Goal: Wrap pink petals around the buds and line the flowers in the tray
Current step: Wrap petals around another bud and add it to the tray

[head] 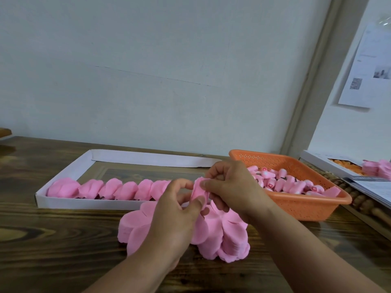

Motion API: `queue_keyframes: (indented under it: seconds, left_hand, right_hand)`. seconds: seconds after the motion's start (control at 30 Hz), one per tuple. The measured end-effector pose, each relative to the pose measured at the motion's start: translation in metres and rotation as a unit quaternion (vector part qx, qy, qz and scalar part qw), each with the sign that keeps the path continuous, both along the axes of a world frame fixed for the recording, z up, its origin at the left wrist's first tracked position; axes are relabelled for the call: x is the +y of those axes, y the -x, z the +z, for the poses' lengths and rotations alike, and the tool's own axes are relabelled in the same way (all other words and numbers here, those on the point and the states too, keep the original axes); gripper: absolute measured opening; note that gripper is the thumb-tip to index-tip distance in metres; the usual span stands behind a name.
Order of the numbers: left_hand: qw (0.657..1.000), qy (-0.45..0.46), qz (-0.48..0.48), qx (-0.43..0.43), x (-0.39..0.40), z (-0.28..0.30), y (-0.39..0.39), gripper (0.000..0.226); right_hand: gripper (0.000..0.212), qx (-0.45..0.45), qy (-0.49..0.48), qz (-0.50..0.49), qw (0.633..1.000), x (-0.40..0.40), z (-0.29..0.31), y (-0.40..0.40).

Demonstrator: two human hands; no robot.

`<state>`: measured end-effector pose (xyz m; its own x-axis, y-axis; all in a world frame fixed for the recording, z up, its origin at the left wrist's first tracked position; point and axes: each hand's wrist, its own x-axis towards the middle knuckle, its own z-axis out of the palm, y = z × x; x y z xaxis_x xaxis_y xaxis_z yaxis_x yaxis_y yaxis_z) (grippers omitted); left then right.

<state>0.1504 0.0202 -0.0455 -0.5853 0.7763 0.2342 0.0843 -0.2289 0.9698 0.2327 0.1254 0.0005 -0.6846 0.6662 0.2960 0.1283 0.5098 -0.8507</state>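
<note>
Both hands [203, 193] pinch a pink petal [198, 190] together

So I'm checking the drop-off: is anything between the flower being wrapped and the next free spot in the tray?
Nothing visible blocks it. Both hands pinch the flower just past the last of the row in the white tray, over its near edge.

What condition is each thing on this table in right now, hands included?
Left hand: pinching the flower.
Right hand: pinching the flower.
Flower: half wrapped, held above the petal stacks.
Petal stacks: piled on the table.
White tray: one row of finished flowers.
Orange basket: holding buds.
</note>
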Motion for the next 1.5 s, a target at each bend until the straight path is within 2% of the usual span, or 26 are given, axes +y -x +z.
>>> queue_keyframes:
  seconds: [0.07, 0.2, 0.27, 0.37, 0.5, 0.6, 0.7, 0.87, 1.03, 1.13, 1.23, 1.4, 1.5]
  left_hand:
    - [1.0, -0.006, 0.003, 0.01, -0.001, 0.0, 0.0, 0.013]
    - [1.0, -0.012, -0.001, 0.02, -0.004, -0.001, 0.002, 0.017]
    - [1.0, -0.014, -0.003, 0.018, -0.005, 0.0, 0.003, 0.019]
    - [1.0, -0.016, -0.024, 0.003, -0.006, 0.002, 0.002, 0.019]
    - [0.999, -0.021, -0.045, -0.012, -0.007, 0.003, 0.002, 0.016]
    - [0.998, -0.019, -0.059, -0.011, -0.009, 0.003, 0.004, 0.015]
    - [0.997, -0.009, -0.076, -0.015, -0.009, 0.005, 0.006, 0.014]
    - [0.993, 0.028, -0.093, -0.059, -0.009, 0.006, 0.009, 0.011]
    - [0.986, 0.075, -0.104, -0.107, -0.009, 0.007, 0.011, 0.014]
    - [0.982, 0.084, -0.121, -0.12, -0.01, 0.01, 0.016, 0.017]
    - [0.968, 0.111, -0.164, -0.153, -0.009, 0.014, 0.026, 0.031]
    - [0.935, 0.114, -0.285, -0.179, -0.014, 0.018, 0.032, 0.03]
    - [0.917, 0.107, -0.321, -0.21, -0.015, 0.016, 0.033, 0.029]
  right_hand:
    - [0.02, 0.012, 0.011, 0.005, 1.0, -0.002, 0.0, 0.0]
    - [0.005, 0.012, 0.104, 0.116, 0.988, 0.002, 0.008, -0.01]
    - [0.015, 0.011, 0.14, 0.154, 0.978, 0.008, 0.01, -0.015]
    - [0.021, 0.029, 0.116, 0.159, 0.98, 0.014, 0.006, -0.018]
    - [0.017, 0.037, 0.068, 0.149, 0.986, 0.017, 0.0, -0.016]
    - [0.013, 0.013, 0.095, 0.182, 0.979, 0.018, -0.001, -0.015]
    - [0.012, -0.022, 0.072, 0.197, 0.978, 0.016, 0.001, -0.016]
    - [0.009, -0.025, 0.033, 0.182, 0.982, 0.015, -0.001, -0.017]
    - [0.022, -0.014, 0.031, 0.164, 0.986, 0.013, -0.007, -0.016]
    - [0.022, -0.009, 0.02, 0.182, 0.983, 0.014, -0.001, -0.018]
    - [0.024, -0.009, 0.007, 0.203, 0.979, 0.016, 0.008, -0.021]
    - [0.016, -0.008, 0.027, 0.249, 0.968, 0.013, 0.015, -0.022]
    - [0.013, -0.004, 0.036, 0.253, 0.967, 0.015, 0.014, -0.024]
